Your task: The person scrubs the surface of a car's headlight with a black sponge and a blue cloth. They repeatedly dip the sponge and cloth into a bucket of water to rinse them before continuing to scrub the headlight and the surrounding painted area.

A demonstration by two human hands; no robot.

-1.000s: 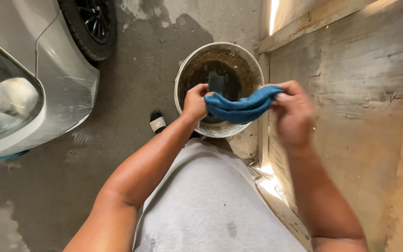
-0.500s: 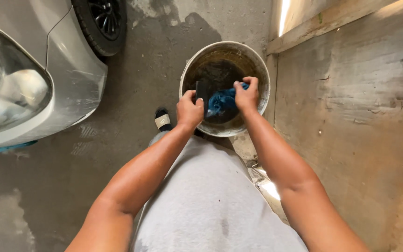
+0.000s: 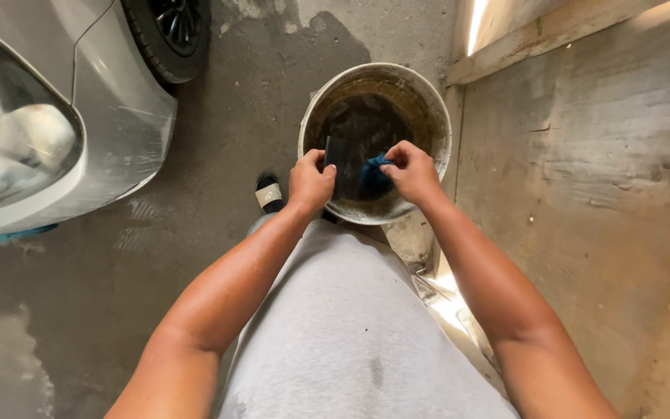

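Note:
A dirty white bucket [image 3: 428, 105] with dark water stands on the concrete floor in front of me. Both my hands hang over its near side. My left hand [image 3: 309, 182] and my right hand [image 3: 412, 172] grip a wet blue cloth [image 3: 372, 177] between them, bunched small and held low inside the bucket's mouth. Most of the cloth is hidden by my fingers. A dark flat edge shows next to my left hand inside the bucket.
A silver car's front corner [image 3: 118, 132] with headlight [image 3: 17, 147] and a black tyre [image 3: 172, 35] fills the left. A concrete wall [image 3: 583, 194] with a wooden beam [image 3: 552, 35] runs along the right. My sandalled foot [image 3: 267, 192] stands by the bucket.
The cloth was stretched wide between my hands above the bucket; both hands have since come together and dropped into the bucket's mouth, bunching the cloth.

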